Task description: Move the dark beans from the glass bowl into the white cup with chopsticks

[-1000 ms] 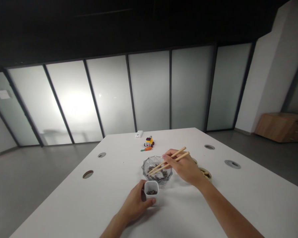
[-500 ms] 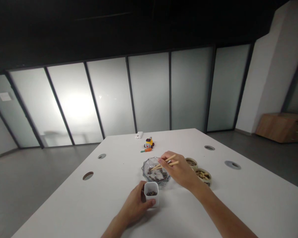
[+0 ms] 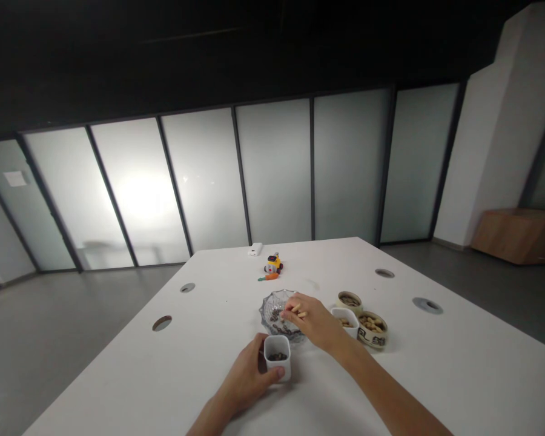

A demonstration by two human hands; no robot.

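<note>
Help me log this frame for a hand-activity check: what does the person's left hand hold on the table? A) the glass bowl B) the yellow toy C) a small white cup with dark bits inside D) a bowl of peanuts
C: the left hand wraps around the small white cup, which has dark bits inside and stands on the table just in front of the glass bowl.

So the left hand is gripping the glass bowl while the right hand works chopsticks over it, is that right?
Not quite. In the head view the left hand grips the small white cup, not the glass bowl. The right hand does work chopsticks over that bowl.
</note>
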